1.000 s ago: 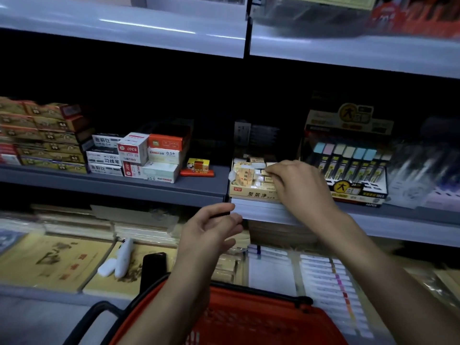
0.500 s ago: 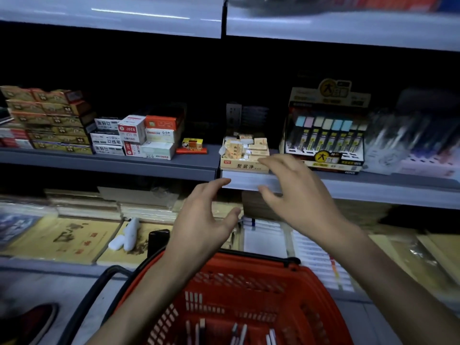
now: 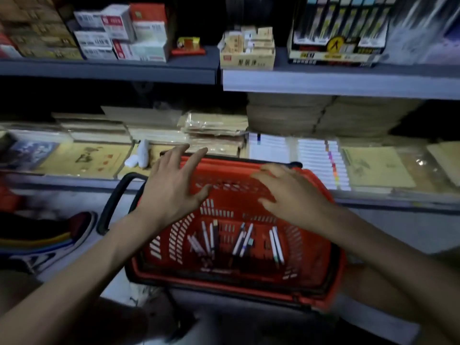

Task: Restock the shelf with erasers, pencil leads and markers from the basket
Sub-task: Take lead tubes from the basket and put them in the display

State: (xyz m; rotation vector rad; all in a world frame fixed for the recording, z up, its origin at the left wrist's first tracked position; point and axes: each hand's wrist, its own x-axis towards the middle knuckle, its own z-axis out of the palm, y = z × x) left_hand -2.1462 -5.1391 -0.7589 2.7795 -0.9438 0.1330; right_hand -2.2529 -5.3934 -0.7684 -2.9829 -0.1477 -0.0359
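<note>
Hovering above the red basket (image 3: 319,265), the left hand (image 3: 171,186) and right hand (image 3: 292,195) spread relaxed fingers, both empty. Slim white and dark markers (image 3: 245,239) lie scattered on the basket's slotted plastic floor. Higher up, on the grey shelf (image 3: 336,82), a tan cardboard eraser box (image 3: 247,58) sits beside the pencil lead display (image 3: 336,43).

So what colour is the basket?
Red basket with a black handle; the head view shows it.

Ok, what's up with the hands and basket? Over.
Left hand, right hand open, empty, above basket. Pens loose on its floor. Nothing blocking.
</note>
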